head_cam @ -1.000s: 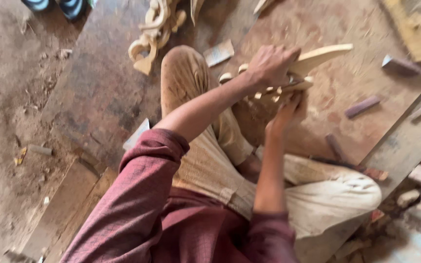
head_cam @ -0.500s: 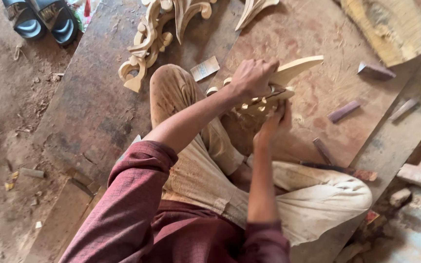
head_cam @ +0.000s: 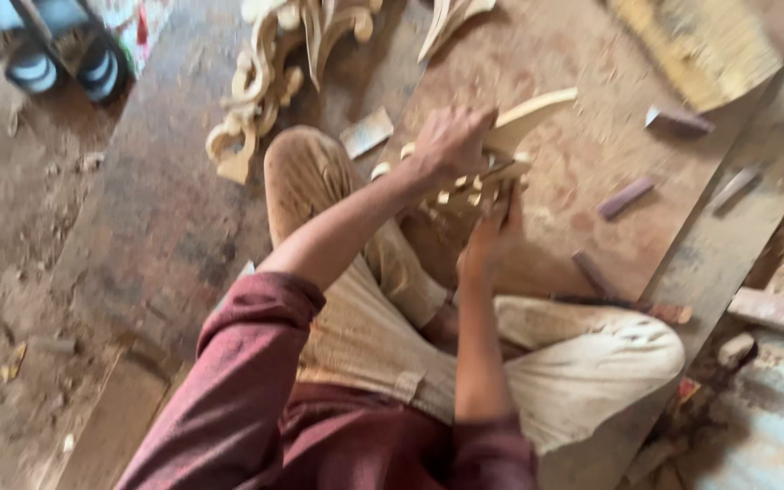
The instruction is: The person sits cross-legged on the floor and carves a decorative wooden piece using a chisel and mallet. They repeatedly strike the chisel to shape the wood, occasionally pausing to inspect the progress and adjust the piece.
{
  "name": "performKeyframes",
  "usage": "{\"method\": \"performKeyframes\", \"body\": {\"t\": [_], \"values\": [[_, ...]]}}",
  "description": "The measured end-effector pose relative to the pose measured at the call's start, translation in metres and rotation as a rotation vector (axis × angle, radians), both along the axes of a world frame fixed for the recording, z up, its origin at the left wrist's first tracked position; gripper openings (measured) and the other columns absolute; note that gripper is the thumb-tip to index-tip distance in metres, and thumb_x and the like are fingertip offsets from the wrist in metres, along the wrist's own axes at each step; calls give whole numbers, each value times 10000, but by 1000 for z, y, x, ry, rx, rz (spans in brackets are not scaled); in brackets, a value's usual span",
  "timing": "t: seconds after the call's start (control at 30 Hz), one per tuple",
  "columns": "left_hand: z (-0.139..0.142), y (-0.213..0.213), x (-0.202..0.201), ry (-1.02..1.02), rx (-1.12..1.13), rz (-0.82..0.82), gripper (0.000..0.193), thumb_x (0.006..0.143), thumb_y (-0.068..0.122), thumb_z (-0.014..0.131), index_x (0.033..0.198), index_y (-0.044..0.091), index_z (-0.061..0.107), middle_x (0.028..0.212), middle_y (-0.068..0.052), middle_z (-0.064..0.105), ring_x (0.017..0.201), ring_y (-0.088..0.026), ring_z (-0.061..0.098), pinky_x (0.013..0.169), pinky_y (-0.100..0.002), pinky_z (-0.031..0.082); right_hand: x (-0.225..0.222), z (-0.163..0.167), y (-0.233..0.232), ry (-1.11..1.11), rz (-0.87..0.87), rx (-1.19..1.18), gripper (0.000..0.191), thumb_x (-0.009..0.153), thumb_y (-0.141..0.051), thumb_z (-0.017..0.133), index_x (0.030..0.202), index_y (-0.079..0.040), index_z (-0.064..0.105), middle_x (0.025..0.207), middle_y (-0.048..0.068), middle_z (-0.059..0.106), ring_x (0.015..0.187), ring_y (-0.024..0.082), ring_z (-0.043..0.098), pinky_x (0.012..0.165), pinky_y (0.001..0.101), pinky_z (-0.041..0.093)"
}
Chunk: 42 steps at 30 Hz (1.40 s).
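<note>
The left hand [head_cam: 451, 141] clamps the pale carved wood piece [head_cam: 501, 145] steady on the knee; the right hand [head_cam: 492, 238] grips it from below.

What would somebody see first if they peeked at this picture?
Right in the middle, the left hand presses on a pale carved wooden piece with curly edges, and the right hand comes up underneath it. Another pale scrolled wood carving lies on the dusty brown board near the top, beyond the person's bent knee.

Dusty wooden floor [head_cam: 583, 181] underfoot, scattered offcuts [head_cam: 626, 197] (small, purplish), bare earth [head_cam: 11, 254] at left, daylight soft and even.
</note>
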<state>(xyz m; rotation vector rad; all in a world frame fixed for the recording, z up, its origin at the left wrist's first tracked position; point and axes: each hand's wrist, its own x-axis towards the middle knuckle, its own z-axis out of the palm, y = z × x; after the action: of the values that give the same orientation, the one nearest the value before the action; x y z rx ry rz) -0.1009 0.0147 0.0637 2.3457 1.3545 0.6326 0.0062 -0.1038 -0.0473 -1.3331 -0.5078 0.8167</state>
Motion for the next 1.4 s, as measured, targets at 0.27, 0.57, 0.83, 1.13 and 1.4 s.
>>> {"method": "performKeyframes", "body": {"t": [0.27, 0.57, 0.83, 1.13, 1.4], "values": [[6, -3, -1, 62, -49, 2, 588, 739, 546, 843, 1023, 71, 646, 812, -160, 720, 732, -355, 699, 634, -492, 512, -2, 7, 4, -158, 43, 19, 323, 1098, -43, 484, 1329, 102, 657, 1134, 113, 716, 960, 153, 590, 877, 296, 519], [3, -5, 1, 69, -31, -52, 680, 761, 616, 830, 1096, 53, 647, 772, -150, 720, 660, -312, 707, 582, -462, 524, -2, 8, -3, -77, 41, 24, 306, 1140, -48, 489, 1322, 87, 695, 1015, 52, 664, 835, 75, 530, 741, 255, 472], [1, -6, 2, 91, -7, -62, 565, 775, 528, 806, 1054, 57, 670, 782, -89, 710, 610, -234, 701, 521, -417, 526, -1, -9, 6, 307, -23, 125, 281, 1158, -59, 492, 1369, 103, 582, 972, 3, 591, 781, 64, 484, 664, 235, 414], [1, -4, 2, 147, -99, -114, 684, 696, 664, 844, 1005, 76, 679, 692, -133, 682, 588, -327, 678, 515, -488, 509, 3, 7, -57, 150, 136, 28, 393, 1073, -123, 545, 1460, -59, 568, 836, -49, 594, 611, -5, 426, 505, 173, 338], [0, -9, -22, 75, 111, -98, 536, 822, 464, 876, 1136, 80, 674, 741, -163, 717, 646, -373, 687, 554, -511, 511, -27, 17, -128, 13, 401, 251, 400, 1160, -185, 605, 1545, -83, 562, 893, -11, 634, 776, 82, 558, 701, 276, 471]]}}
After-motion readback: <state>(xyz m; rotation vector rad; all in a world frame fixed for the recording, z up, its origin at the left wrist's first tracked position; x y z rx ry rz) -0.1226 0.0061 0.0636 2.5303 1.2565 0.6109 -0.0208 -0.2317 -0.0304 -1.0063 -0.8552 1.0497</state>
